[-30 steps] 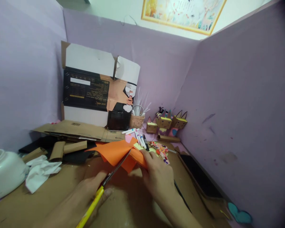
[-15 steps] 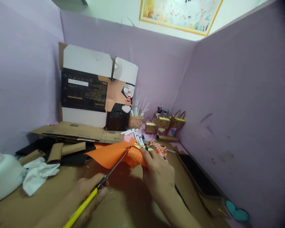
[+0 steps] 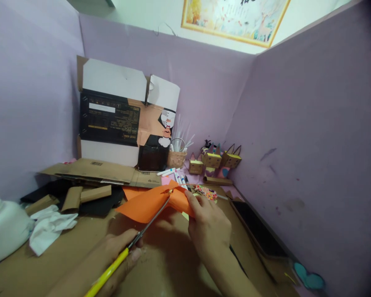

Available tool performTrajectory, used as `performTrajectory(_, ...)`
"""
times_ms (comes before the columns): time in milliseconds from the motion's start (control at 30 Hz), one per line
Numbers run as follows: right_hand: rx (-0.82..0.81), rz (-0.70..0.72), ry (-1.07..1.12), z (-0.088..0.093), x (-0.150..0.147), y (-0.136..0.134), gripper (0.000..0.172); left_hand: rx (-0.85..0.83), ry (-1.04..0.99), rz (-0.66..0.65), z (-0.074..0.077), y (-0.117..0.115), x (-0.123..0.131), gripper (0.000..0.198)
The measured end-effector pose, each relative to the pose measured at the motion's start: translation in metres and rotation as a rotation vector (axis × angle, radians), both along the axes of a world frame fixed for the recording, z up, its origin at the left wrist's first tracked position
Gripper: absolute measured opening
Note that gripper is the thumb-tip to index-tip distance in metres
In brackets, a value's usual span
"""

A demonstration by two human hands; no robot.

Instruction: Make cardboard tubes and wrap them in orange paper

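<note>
My left hand [image 3: 120,251] is closed around yellow-handled scissors [image 3: 146,225], near the pivot. The blades slant up to the right, and their tips are at a cut in the orange paper [image 3: 145,202]. That sheet is bent into a peak, with a ragged slit at the top beside the tips. Its right part is pinched in my right hand [image 3: 208,225], thumb hidden underneath and fingers over the upper side. The paper is held above the brown cardboard surface [image 3: 163,264].
A white pot [image 3: 6,231] and crumpled tissue [image 3: 51,229] stand at the left beside cardboard tubes [image 3: 72,200]. Behind lie flattened cardboard [image 3: 102,169], several markers [image 3: 181,179] and a straw basket [image 3: 177,159]. Cardboard cat figures [image 3: 212,160] stand back right; a dark tablet-like slab [image 3: 259,231] lies right.
The orange paper and my right hand have shifted slightly right and down. The scissors have moved a little right, and the slit near their tips shows wider.
</note>
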State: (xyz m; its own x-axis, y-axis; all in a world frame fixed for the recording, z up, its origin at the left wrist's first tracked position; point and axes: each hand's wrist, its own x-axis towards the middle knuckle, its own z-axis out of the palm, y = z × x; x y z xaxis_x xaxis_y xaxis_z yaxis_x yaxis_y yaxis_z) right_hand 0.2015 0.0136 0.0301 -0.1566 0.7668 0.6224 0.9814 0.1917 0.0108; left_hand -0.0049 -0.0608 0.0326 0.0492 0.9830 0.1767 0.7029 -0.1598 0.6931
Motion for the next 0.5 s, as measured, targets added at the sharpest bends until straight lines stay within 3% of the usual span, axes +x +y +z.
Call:
performTrajectory(300, -0.009, 0.122, -0.015, -0.001, -0.006, -0.001, 0.052, -0.016, 0.004, 0.06, -0.008, 0.006, -0.001, 0.031)
performTrajectory(500, -0.232, 0.213, 0.052, 0.003, -0.011, -0.012, 0.05, 0.013, -0.015, 0.106, -0.008, 0.005, 0.002, 0.03)
